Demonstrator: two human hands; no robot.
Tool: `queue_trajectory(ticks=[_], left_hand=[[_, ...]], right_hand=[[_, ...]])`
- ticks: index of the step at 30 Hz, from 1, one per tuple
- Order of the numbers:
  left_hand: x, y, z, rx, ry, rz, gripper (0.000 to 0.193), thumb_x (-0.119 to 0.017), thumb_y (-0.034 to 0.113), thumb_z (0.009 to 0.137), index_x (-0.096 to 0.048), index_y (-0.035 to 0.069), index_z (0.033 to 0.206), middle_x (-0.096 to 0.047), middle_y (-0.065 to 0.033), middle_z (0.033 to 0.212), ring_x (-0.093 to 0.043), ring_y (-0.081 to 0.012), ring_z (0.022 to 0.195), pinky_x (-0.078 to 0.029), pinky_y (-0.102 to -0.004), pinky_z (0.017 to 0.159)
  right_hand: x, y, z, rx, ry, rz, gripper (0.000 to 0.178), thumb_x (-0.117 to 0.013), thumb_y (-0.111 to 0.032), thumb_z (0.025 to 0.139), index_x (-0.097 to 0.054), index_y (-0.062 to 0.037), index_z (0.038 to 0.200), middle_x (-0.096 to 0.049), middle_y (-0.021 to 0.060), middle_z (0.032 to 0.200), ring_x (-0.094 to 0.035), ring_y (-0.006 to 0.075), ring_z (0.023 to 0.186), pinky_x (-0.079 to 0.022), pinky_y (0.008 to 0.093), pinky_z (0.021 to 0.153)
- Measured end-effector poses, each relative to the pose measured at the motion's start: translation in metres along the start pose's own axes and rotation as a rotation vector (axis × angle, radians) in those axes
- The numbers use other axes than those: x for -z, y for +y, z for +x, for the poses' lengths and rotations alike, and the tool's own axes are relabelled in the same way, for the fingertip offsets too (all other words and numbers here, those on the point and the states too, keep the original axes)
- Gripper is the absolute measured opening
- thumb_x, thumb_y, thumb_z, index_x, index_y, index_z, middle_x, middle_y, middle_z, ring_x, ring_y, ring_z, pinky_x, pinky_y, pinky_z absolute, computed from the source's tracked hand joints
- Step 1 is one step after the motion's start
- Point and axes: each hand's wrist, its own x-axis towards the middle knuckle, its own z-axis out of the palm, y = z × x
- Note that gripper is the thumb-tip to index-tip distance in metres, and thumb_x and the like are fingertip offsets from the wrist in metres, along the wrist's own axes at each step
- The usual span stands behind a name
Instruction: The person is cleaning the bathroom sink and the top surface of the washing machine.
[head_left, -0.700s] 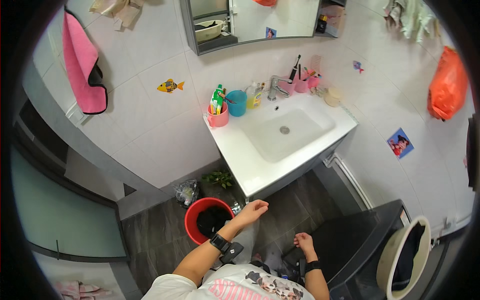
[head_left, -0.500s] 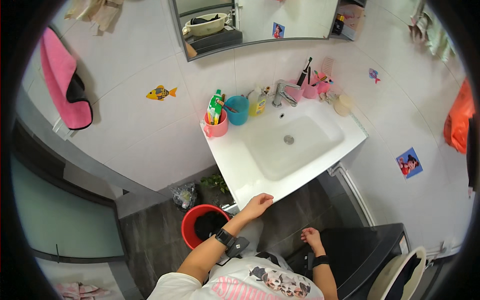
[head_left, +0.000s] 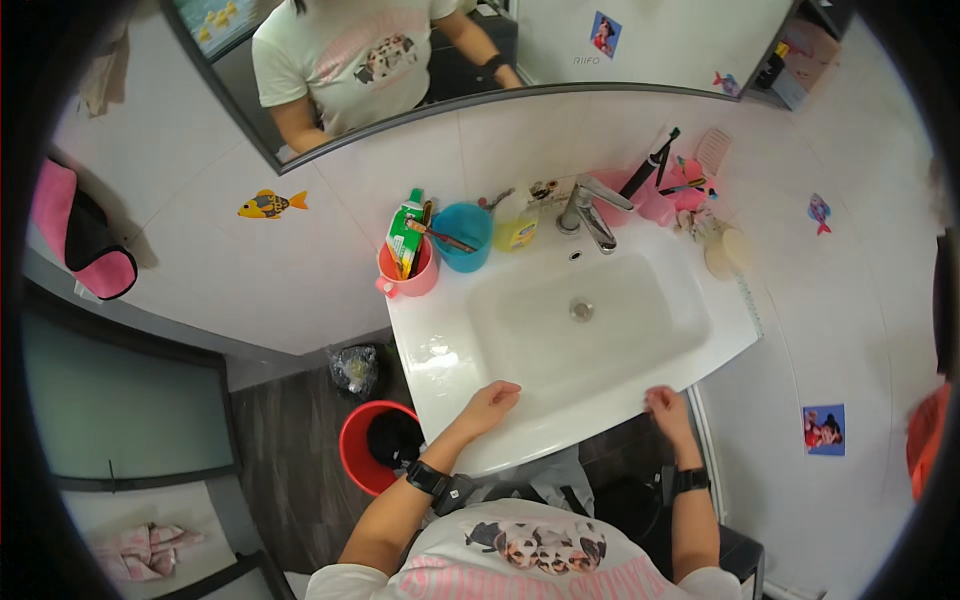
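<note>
My left hand [head_left: 487,408] hovers over the near left part of the white washbasin [head_left: 440,345], its fingers curled together with nothing visible in them. My right hand [head_left: 670,412] is at the basin's front right edge, fingers loosely bent and a little apart, holding nothing that I can see. A chrome faucet [head_left: 592,212] stands at the back of the bowl, and a round drain [head_left: 581,310] lies at the bottom. I cannot tell whether either hand touches the basin. Both wrists wear dark bands.
On the back ledge stand a pink mug [head_left: 412,268] with a toothpaste tube, a blue cup [head_left: 463,238], a soap bottle [head_left: 517,222], a black electric toothbrush [head_left: 648,168] and a pale yellow round container [head_left: 727,253]. A red bucket [head_left: 352,450] sits on the floor at left. A mirror [head_left: 560,75] hangs above.
I have come closer to the basin. My left hand has moved from its front corner to over its near left part, and my right hand has risen to its front edge.
</note>
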Motion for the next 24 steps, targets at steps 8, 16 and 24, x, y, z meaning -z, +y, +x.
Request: queue_trajectory(ticks=[8, 16, 24], left_hand=[[-0.014, 0.024, 0.027, 0.053, 0.234, -0.143, 0.029, -0.053, 0.022, 0.088, -0.054, 0.002, 0.108, -0.058, -0.0064, 0.099, -0.052, -0.0129, 0.094, -0.04, -0.0254, 0.084], [-0.026, 0.04, 0.035, 0.088, 0.357, -0.216, 0.029, -0.053, 0.022, 0.088, -0.054, 0.002, 0.109, -0.059, -0.006, 0.097, -0.052, -0.013, 0.092, -0.04, -0.0254, 0.083], [-0.031, 0.048, 0.036, 0.131, 0.381, -0.28, 0.03, -0.051, 0.021, 0.089, -0.052, 0.0, 0.111, -0.059, -0.0094, 0.102, -0.052, -0.0151, 0.098, -0.039, -0.0256, 0.085]], right_hand=[[0.039, 0.017, 0.167, 0.093, -0.131, -0.969, 0.036, -0.056, -0.022, 0.075, -0.055, 0.001, 0.103, -0.059, 0.0185, 0.098, -0.056, 0.0311, 0.093, -0.043, 0.0405, 0.083], [-0.048, 0.019, 0.199, 0.476, -0.978, -1.066, 0.04, -0.051, -0.018, 0.077, -0.047, -0.0004, 0.113, -0.05, 0.0264, 0.108, -0.047, 0.0408, 0.102, -0.036, 0.0465, 0.089], [-0.094, -0.044, 0.23, 0.225, -0.702, -1.107, 0.041, -0.048, -0.012, 0.077, -0.044, -0.0035, 0.117, -0.054, 0.0247, 0.102, -0.048, 0.0385, 0.103, -0.041, 0.0436, 0.087]])
